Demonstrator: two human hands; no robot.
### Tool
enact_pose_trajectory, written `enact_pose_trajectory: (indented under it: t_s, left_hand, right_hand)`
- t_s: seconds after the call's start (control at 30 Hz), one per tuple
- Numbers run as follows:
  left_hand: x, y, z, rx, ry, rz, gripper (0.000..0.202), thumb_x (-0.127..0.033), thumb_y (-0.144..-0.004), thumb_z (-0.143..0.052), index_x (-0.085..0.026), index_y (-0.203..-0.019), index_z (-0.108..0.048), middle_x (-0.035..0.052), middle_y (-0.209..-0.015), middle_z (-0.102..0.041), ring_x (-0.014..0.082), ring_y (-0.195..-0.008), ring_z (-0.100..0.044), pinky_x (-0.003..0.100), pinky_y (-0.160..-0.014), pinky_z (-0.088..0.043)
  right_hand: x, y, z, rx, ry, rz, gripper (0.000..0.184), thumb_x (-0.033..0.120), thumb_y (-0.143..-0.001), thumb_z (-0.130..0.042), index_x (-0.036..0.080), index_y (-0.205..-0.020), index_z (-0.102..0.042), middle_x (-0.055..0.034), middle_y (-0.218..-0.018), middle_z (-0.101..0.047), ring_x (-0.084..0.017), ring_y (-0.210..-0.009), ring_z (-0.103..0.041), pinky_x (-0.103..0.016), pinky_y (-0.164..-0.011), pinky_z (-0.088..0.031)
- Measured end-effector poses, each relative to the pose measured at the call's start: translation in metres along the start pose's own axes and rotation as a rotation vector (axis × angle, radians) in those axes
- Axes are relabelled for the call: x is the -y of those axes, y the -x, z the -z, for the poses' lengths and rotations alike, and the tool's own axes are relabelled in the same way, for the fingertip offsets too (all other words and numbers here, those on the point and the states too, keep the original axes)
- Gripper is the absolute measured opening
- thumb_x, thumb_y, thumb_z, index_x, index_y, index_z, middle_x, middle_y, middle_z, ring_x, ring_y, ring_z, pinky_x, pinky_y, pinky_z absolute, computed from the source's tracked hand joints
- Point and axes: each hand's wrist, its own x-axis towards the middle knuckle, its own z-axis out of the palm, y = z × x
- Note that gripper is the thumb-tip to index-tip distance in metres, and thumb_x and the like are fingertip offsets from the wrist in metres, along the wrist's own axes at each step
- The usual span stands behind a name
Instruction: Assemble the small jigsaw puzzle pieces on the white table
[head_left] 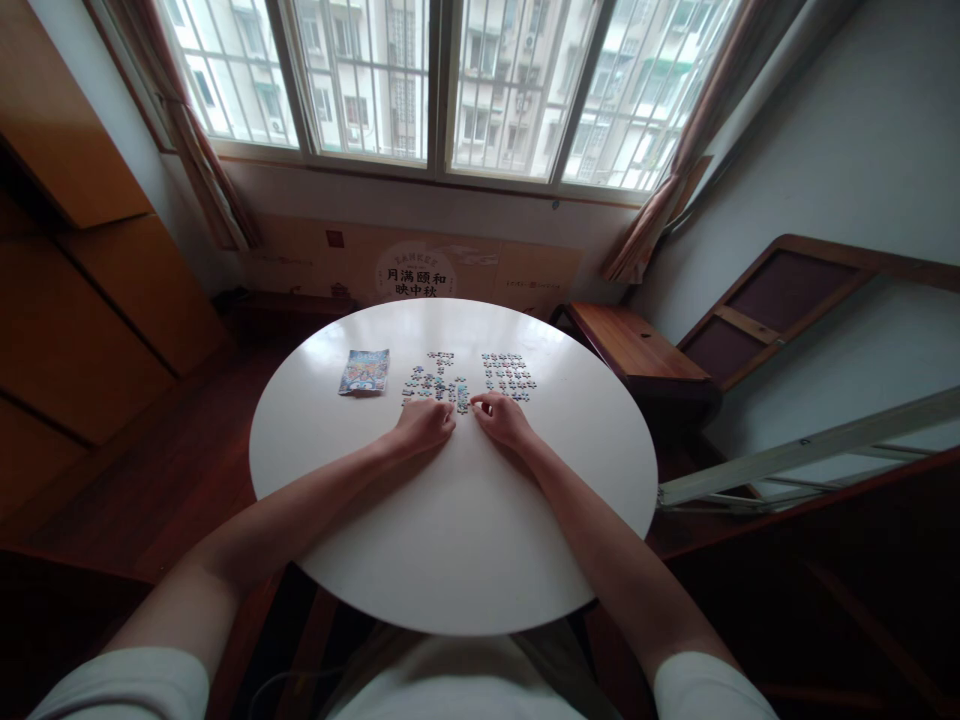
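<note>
Both my hands rest on a round white table (450, 540). My left hand (422, 426) is curled, its fingertips pressed at the near edge of a cluster of small blue puzzle pieces (437, 385). My right hand (501, 418) is also curled, pinching beside the same cluster. What each pinch holds is too small to make out. A second group of spread puzzle pieces (508, 375) lies just beyond my right hand. A small printed picture card (364, 371) lies to the left of the pieces.
A barred window (442, 80) with curtains fills the far wall, with flat cardboard (416, 268) leaning under it. A wooden side table (634, 345) stands right of the round table, wooden cabinets (82, 300) stand left, and a framed board (787, 300) leans on the right wall.
</note>
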Motion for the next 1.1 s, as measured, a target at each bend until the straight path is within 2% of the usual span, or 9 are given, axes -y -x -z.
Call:
enact_pose_trajectory:
  t_s: [0.33,0.93,1.1]
  left_hand:
    - [0.0011,-0.001,-0.0004,0.007,0.017,0.011,0.029,-0.032,-0.086,-0.046,-0.023,-0.099,-0.071,0.0079,-0.085,-0.073,0.0233,-0.084,-0.066,0.029,-0.074,-0.042]
    - [0.0052,-0.0036,-0.0049,0.002,0.003,0.006,0.034,-0.034,-0.087,-0.045,-0.024,-0.107,-0.07,0.0077,-0.09,-0.073,0.0236,-0.085,-0.067,0.03,-0.074,-0.042]
    - [0.0056,-0.0037,-0.0036,0.006,-0.001,-0.016,0.032,-0.033,-0.087,-0.045,-0.023,-0.104,-0.07,0.0078,-0.088,-0.073,0.0243,-0.085,-0.067,0.03,-0.074,-0.043]
  right_hand:
    - [0.0014,0.001,0.0014,0.001,-0.001,-0.006,0.023,0.025,-0.085,-0.056,0.021,-0.1,-0.074,-0.003,-0.08,-0.066,-0.014,-0.068,-0.058,-0.025,-0.071,-0.043]
    - [0.0027,0.001,0.0021,0.014,0.003,-0.007,0.024,0.025,-0.086,-0.055,0.02,-0.101,-0.073,-0.003,-0.08,-0.066,-0.013,-0.069,-0.058,-0.024,-0.071,-0.042]
    - [0.0012,0.001,0.0014,0.015,0.002,-0.006,0.024,0.024,-0.086,-0.056,0.02,-0.102,-0.073,-0.003,-0.081,-0.067,-0.014,-0.07,-0.058,-0.024,-0.072,-0.042]
